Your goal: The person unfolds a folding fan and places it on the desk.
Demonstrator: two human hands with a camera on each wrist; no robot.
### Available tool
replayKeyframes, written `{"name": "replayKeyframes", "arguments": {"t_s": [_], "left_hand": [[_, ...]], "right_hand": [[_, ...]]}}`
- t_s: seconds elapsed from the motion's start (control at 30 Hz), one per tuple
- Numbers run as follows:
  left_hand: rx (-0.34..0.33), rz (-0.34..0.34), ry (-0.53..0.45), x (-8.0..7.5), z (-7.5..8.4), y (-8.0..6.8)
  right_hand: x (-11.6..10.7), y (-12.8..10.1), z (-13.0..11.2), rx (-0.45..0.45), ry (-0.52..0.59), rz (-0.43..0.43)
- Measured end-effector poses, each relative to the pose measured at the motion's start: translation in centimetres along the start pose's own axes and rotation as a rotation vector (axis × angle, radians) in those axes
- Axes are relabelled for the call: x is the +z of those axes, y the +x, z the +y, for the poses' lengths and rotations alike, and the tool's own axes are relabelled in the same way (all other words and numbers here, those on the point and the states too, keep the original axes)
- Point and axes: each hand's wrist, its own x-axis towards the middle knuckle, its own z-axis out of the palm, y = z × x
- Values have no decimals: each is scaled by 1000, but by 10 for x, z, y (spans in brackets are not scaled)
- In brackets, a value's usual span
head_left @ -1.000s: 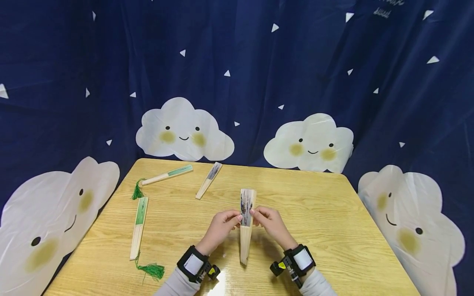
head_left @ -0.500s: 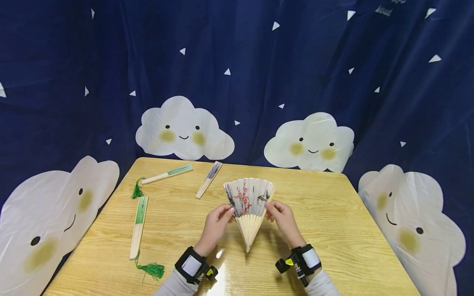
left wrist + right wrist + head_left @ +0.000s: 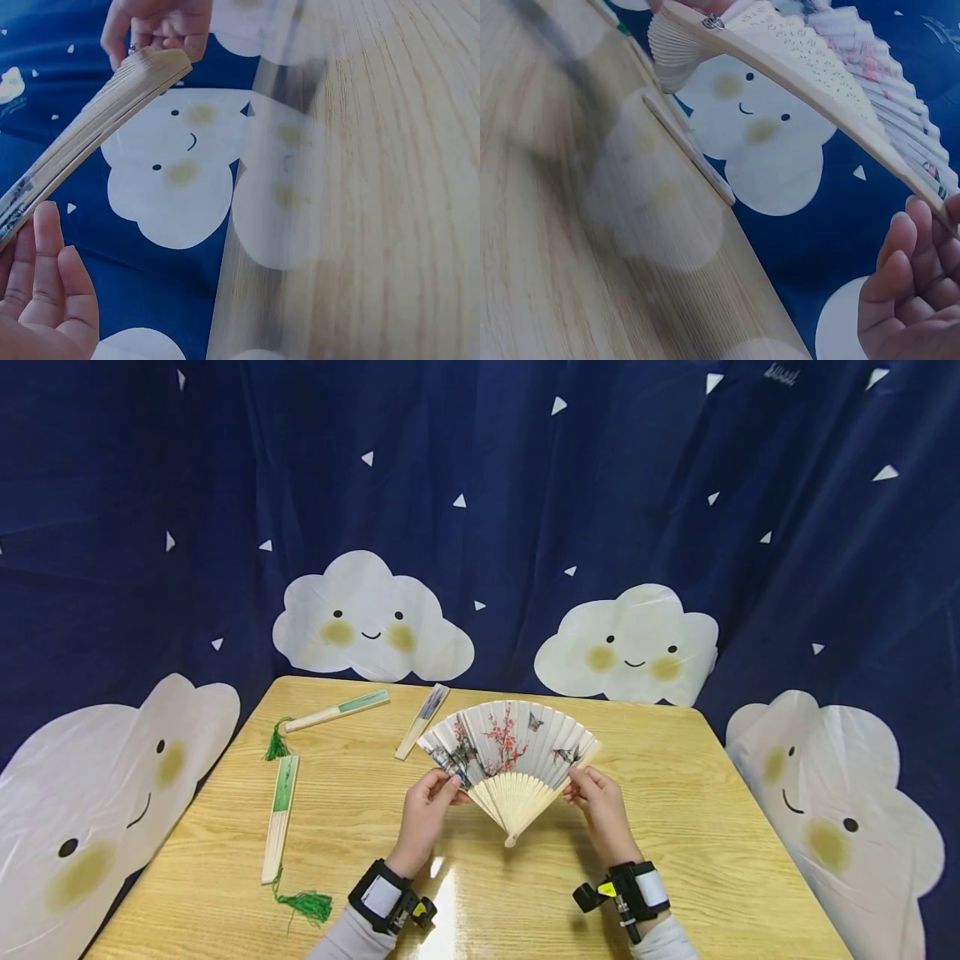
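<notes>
A paper folding fan (image 3: 510, 745) painted with red blossoms and butterflies is spread wide above the wooden table (image 3: 675, 860), its pivot (image 3: 512, 841) pointing toward me. My left hand (image 3: 448, 781) pinches the left outer rib. My right hand (image 3: 577, 777) pinches the right outer rib. In the left wrist view the stacked ribs (image 3: 97, 120) run edge-on from my left fingers (image 3: 45, 300) up to the right hand (image 3: 157, 22). The right wrist view shows the pierced bamboo ribs (image 3: 817, 67) and my right fingers (image 3: 907, 292) under the guard stick.
Three closed fans lie on the table's left half: a green one with a tassel (image 3: 281, 814) near the left edge, another green one (image 3: 337, 712) at the back, and a grey-patterned one (image 3: 423, 721) just behind the spread fan. A blue cloud-print curtain (image 3: 480, 527) surrounds the table.
The fan has gone from a closed stick to a wide spread. My hands have moved apart, each drawing its outer rib sideways, and the pivot has risen slightly.
</notes>
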Motion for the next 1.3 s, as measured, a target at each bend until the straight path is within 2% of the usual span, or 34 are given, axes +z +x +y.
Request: {"name": "replayKeyframes", "arguments": {"t_s": [0.3,0.53,0.7,0.9,1.03,1.17,1.3], "left_hand": [[-34,46,-112,-5,0,0],[-100,92,-183,-10,-5,1],[-167,103,-207,-14,-8,1],[-270,97,-222,-17,-13,1],[-312,84,-228,-14,-17,1],[-360,68,-228,-10,-21,2],[-396,19,-213,-2,-27,3]], "right_hand": [[-20,1,-3,-5,128,30],[-34,-2,-1,-28,238,26],[-45,-5,4,-7,293,47],[-53,-9,9,16,379,73],[-58,-13,10,41,436,121],[-68,-17,11,81,451,181],[-82,-22,14,99,452,200]]}}
